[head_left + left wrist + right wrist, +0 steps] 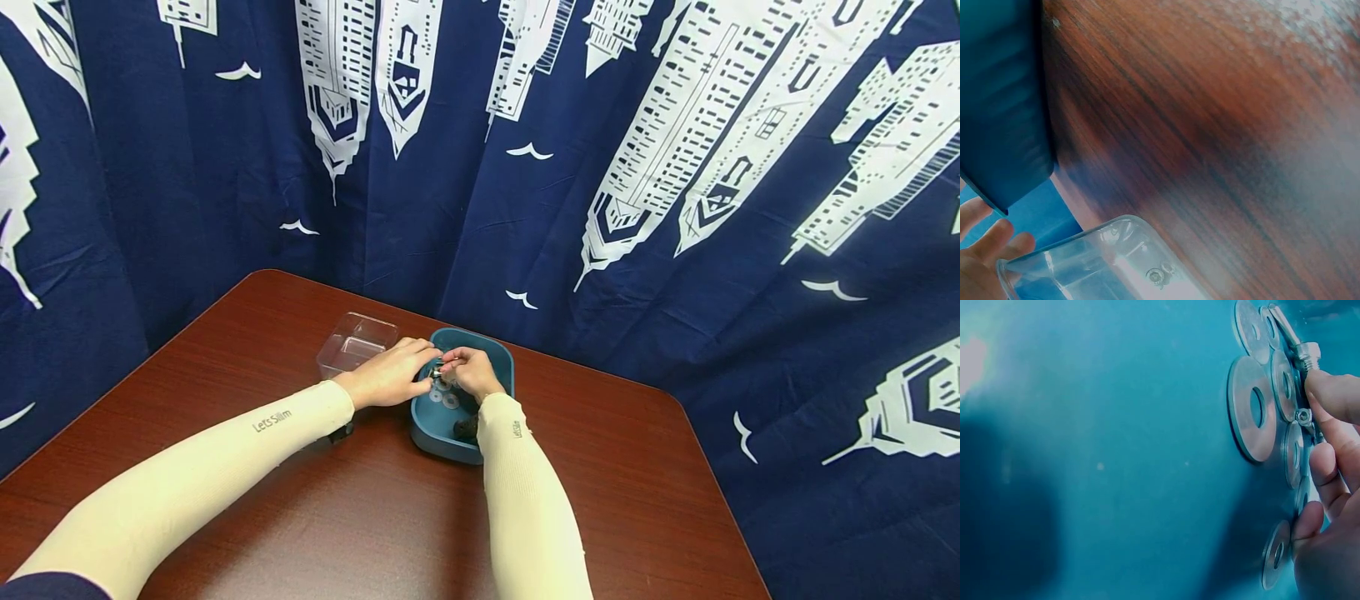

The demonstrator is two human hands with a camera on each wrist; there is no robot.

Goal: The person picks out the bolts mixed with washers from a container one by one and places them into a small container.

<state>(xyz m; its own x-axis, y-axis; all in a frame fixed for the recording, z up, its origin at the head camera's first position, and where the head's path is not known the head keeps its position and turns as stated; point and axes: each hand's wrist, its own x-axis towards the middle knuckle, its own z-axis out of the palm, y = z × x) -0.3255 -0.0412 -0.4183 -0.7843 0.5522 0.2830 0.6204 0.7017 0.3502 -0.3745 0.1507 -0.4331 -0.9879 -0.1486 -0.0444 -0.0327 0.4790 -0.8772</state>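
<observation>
A blue bin (pixel 446 442) stands near the table's far edge, with several flat metal washers (pixel 1252 428) on its floor. My right hand (pixel 472 373) reaches into it. In the right wrist view its thumb and fingers (pixel 1335 394) pinch at a silver bolt (pixel 1307 355) among the washers; a small nut (pixel 1304 416) shows beside the fingertips. My left hand (pixel 390 371) reaches over the bin's left side with its fingers extended and spread, beside a clear plastic container (pixel 337 346). Only part of that hand (pixel 988 256) appears in the left wrist view.
A dark, rough-looking lump (pixel 466 428) lies in the bin's near part, partly behind my right wrist. The clear container (pixel 1072 262) shows a small round mark near its base. Behind the brown table (pixel 360 517) hangs a navy curtain (pixel 450 208) with white buildings.
</observation>
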